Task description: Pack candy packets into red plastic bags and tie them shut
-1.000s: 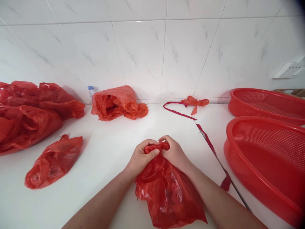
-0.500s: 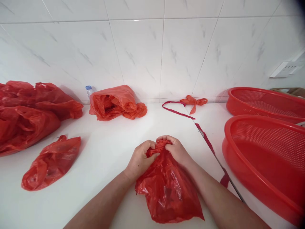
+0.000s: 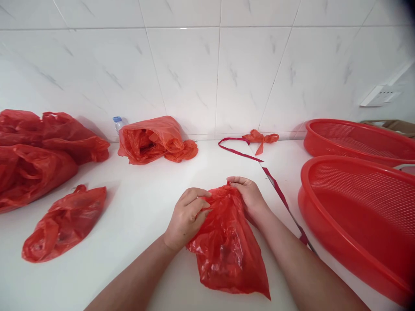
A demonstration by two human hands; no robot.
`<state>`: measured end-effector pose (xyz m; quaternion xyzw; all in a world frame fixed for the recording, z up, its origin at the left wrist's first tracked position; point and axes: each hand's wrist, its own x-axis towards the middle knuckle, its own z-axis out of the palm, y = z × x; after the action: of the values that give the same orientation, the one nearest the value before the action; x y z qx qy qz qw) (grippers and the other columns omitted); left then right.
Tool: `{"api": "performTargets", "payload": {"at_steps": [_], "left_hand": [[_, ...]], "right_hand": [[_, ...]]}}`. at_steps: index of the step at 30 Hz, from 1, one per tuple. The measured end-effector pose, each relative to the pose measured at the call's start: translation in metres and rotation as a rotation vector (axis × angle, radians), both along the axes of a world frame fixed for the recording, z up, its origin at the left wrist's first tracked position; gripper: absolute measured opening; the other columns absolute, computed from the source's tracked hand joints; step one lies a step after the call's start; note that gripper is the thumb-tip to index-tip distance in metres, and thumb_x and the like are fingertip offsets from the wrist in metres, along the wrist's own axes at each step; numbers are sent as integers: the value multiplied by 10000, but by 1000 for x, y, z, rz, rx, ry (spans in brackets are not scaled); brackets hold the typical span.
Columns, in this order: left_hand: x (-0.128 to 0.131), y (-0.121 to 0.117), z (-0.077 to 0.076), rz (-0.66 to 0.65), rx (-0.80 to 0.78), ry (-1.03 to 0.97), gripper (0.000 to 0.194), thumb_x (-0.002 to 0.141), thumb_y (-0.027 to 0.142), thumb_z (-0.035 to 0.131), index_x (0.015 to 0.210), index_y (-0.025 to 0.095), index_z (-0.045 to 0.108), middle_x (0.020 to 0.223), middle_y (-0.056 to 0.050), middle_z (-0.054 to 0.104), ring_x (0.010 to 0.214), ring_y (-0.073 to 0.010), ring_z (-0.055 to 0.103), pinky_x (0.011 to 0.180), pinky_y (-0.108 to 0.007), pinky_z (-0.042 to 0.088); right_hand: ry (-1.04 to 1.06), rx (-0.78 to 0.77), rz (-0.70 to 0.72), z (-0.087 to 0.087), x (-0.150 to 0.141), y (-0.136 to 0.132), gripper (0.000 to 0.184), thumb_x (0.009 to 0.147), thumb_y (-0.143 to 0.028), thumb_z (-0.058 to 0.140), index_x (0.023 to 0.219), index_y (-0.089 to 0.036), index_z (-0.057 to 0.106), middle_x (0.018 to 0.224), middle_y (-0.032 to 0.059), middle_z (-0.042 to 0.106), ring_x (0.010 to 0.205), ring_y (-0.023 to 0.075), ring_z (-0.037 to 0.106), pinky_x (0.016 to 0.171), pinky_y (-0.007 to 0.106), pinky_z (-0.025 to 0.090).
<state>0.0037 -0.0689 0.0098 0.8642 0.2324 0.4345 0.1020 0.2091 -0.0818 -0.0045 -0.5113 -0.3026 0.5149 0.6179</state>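
Note:
A crumpled red plastic bag (image 3: 227, 246) lies on the white counter (image 3: 142, 207) in front of me. My left hand (image 3: 187, 216) grips the left side of the bag's top, fingers curled on the plastic. My right hand (image 3: 249, 196) holds the right side of the top, fingers closed over its edge. The bag's mouth is spread between the two hands. What is inside the bag is hidden.
Another small red bag (image 3: 65, 222) lies at the left, big red bags (image 3: 39, 151) behind it. An orange-red bag (image 3: 152, 140) and a small bottle (image 3: 117, 124) stand by the tiled wall. A red ribbon (image 3: 259, 160) crosses the counter. Two red mesh baskets (image 3: 356, 207) sit at the right.
My hands were bunched together on the bag's twisted top; now they have moved apart and the top is spread open. The camera view shifted slightly.

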Motion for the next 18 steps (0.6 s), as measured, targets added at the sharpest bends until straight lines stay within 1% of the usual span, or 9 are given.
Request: {"api": "performTargets", "payload": {"at_steps": [2,4,6,8,10,12,15,17,18], "left_hand": [[0,-6,6,-53,50,-25,176,800,41,506,778,213,535,915,-40,636,855,-161,589,721,-305,500],[-1,-12,13,-85,85,-64,185,800,34,510,800,219,524,859,-29,637,819,-153,601,689,-287,511],[-3,-18,19,-84,114,-117,185,800,42,532,813,226,523,829,-21,636,806,-154,614,677,-287,525],[-6,-21,22,-60,145,-174,185,792,47,558,816,228,527,826,-21,636,813,-166,624,677,-304,537],[-8,-21,23,-35,171,-214,190,777,45,582,815,224,532,826,-25,633,828,-181,628,677,-326,543],[-9,-18,21,-26,186,-241,197,762,36,593,813,216,532,837,-31,630,849,-193,627,682,-343,545],[-9,-11,15,-4,198,-254,204,740,34,611,804,207,522,885,-43,631,885,-202,623,691,-348,543],[-10,-5,9,47,197,-233,190,740,58,623,785,203,510,919,-53,632,893,-202,619,684,-336,533],[-10,0,7,81,188,-220,178,748,76,623,775,202,500,929,-57,633,891,-200,618,686,-332,526]], "right_hand": [[-237,-11,-101,-3,8,3,203,655,-222,623,849,-198,675,757,18,670,624,149,584,636,315,461],[-443,-2,-199,-6,17,7,205,682,-220,553,844,-199,677,816,25,669,692,158,590,677,317,458],[-605,20,-276,-10,25,12,232,705,-208,476,831,-194,670,881,37,660,772,166,594,732,321,455],[-713,30,-317,-14,31,18,256,719,-191,425,813,-187,663,925,45,645,820,166,589,764,319,450],[-756,30,-324,-18,34,23,260,730,-177,407,788,-188,660,931,42,633,819,160,583,758,310,451],[-815,43,-296,-20,34,25,262,747,-170,405,802,-194,661,931,37,625,828,156,577,763,305,451],[-998,85,-255,-16,29,23,273,778,-215,464,981,-205,646,1024,46,608,970,180,549,869,333,424],[-1108,100,-251,-8,26,17,335,788,-263,512,1106,-209,603,1111,60,582,1063,201,511,933,357,396],[-1147,100,-253,-4,24,12,352,792,-273,524,1132,-209,592,1143,68,567,1089,209,497,950,365,388]]}}
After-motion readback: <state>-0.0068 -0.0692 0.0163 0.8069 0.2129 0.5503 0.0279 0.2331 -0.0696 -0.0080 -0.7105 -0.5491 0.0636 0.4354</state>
